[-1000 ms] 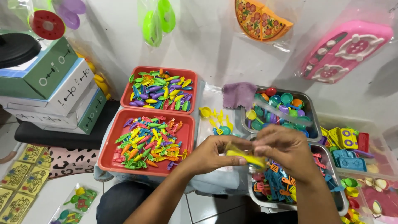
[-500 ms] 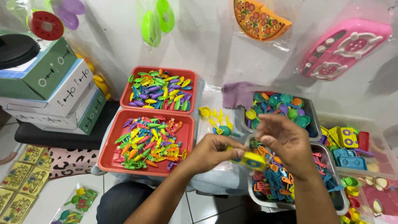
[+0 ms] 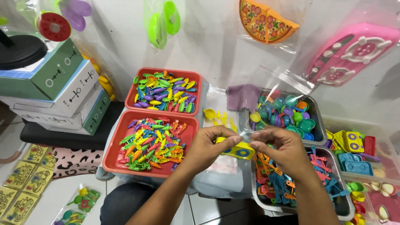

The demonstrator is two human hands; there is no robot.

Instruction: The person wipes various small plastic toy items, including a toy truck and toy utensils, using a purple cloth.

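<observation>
— Where is the yellow toy piece [image 3: 238,151] found?
— It is pinched inside a clear plastic bag [image 3: 246,137] by the left hand [image 3: 210,146]; the bag's edge is gripped by the right hand [image 3: 279,151].
— What is seen around it?
— A red tray [image 3: 112,163] of small toys is set left, a metal tray [image 3: 255,196] of utensils right.

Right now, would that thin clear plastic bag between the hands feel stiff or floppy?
Probably floppy: the thin clear plastic bag crinkles between both hands. Likely light and slippery, given its glossy film. The small yellow plastic toy looks rigid.
</observation>
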